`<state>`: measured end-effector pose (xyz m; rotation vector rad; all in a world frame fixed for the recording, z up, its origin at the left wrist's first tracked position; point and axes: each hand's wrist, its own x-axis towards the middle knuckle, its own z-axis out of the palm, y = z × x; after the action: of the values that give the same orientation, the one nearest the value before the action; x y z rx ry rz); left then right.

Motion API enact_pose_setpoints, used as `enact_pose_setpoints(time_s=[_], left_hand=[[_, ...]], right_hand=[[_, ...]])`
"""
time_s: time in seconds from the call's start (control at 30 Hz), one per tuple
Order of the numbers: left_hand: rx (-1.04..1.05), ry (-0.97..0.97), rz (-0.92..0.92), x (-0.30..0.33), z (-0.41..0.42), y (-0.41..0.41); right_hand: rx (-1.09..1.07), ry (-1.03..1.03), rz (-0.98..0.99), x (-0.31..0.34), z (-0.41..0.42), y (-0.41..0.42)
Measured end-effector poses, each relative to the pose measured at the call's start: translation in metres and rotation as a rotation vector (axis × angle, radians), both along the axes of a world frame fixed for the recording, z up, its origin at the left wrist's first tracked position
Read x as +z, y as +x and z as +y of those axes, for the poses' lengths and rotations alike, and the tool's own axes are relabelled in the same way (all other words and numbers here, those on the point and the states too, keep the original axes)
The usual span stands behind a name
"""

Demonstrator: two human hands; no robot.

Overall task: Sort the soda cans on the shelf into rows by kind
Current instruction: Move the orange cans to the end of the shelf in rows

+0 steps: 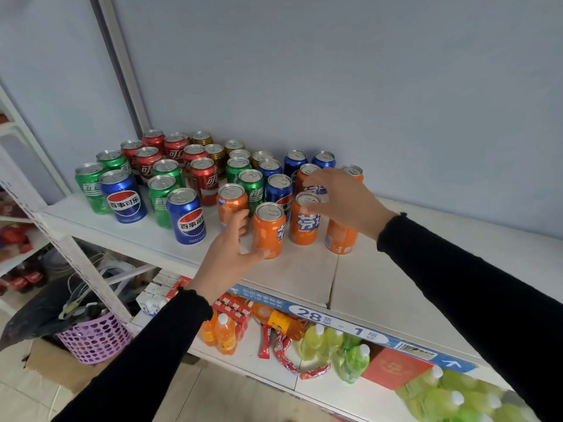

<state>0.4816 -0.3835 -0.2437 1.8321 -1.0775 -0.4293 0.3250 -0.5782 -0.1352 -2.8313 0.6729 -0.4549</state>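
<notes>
**Inspector:** State the hands.

**Me:** My left hand (pixel 232 250) is open, fingers spread round the front orange can (pixel 268 229); the fingertips touch its lower side, but I have no closed grip on it. My right hand (pixel 345 200) hangs open, fingers loosely bent, over the orange cans behind, holding nothing.

**Inspector:** Where does the can lie from you?

**Me:** Just ahead of my left hand, upright, long axis vertical. It stands on the shelf (pixel 304 278) at the front of the orange group. The left hand is the nearer.

**Inspector:** The rest of the shelf?

**Me:** Unsorted, in my judgement. Green, blue and red cans stand mixed to the left; gold ones are at the back.

**Inspector:** Containers?

**Me:** A purple basket (pixel 94 339) on the floor; contents unclear.
</notes>
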Motion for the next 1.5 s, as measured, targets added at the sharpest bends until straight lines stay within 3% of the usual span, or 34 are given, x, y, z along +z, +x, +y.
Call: enact_pose_setpoints(time_s=[0.17,0.37,0.5,0.77,1.07,1.23,1.37,1.5], left_hand=[[0.042,-0.066,-0.093,0.003,0.023,-0.007],[0.175,-0.082,-0.120,-0.006,0.032,-0.004],[0.208,-0.076,-0.056,-0.012,0.024,0.002],[0.235,-0.168,0.157,-0.012,-0.023,0.030],[0.326,-0.257,0.067,-0.018,-0.055,0.056],[0.075,-0.260,0.125,-0.021,-0.033,0.059],[-0.207,-0.221,0.152,-0.029,-0.010,0.075],[-0.194,-0.165,-0.007,-0.022,-0.006,0.075]], right_hand=[[-0.019,0.192,-0.257,-0.019,0.035,-0.024],[0.004,0.521,-0.376,-0.067,0.057,-0.025],[-0.021,0.700,-0.422,-0.098,0.064,-0.015],[-0.081,0.865,-0.400,-0.119,0.079,0.028],[-0.328,0.832,-0.590,-0.135,0.102,0.058],[-0.476,0.648,-0.644,-0.143,0.118,0.061],[-0.481,0.621,-0.640,-0.144,0.123,0.055],[-0.443,0.714,-0.644,-0.143,0.128,0.052]])
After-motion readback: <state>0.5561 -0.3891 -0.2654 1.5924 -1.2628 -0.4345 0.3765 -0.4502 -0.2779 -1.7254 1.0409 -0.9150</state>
